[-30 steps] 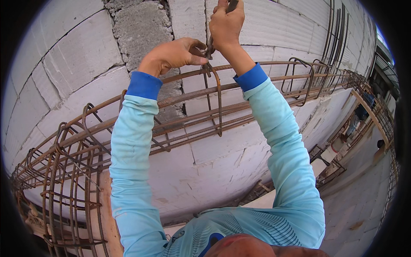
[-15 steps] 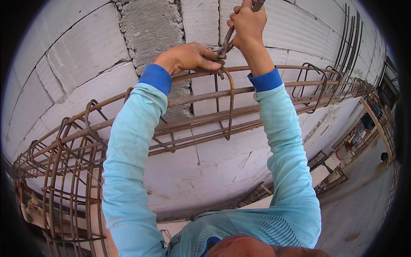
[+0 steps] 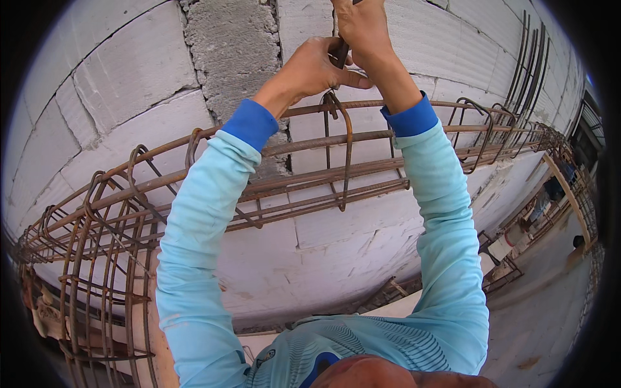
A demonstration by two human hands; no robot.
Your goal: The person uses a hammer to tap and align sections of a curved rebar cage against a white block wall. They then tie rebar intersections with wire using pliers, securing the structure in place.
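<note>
Near the top edge, my right hand (image 3: 364,31) is closed round the handles of metal pincers (image 3: 339,54). My left hand (image 3: 312,68) sits just below and to its left, fingers curled about the lower part of the tool, thumb stretched across under it. Its fingertips are partly hidden, and any wire between them is too small to make out. Beneath both hands, a rusty bent stirrup (image 3: 349,139) hooks over the top reinforcing bar (image 3: 304,110), its hooked ends pointing down at the bar.
A long rebar cage runs left to right before a wall of pale blocks (image 3: 132,58) with a rough mortar column (image 3: 231,55). An upright cage (image 3: 107,278) stands at left. Vertical bars (image 3: 529,61) rise at right, above a lower grey floor (image 3: 537,323).
Both hands have shifted: the pincers have lifted off the stirrup's hooked end. My left hand has let go of the bar joint and moved up to the tool.
</note>
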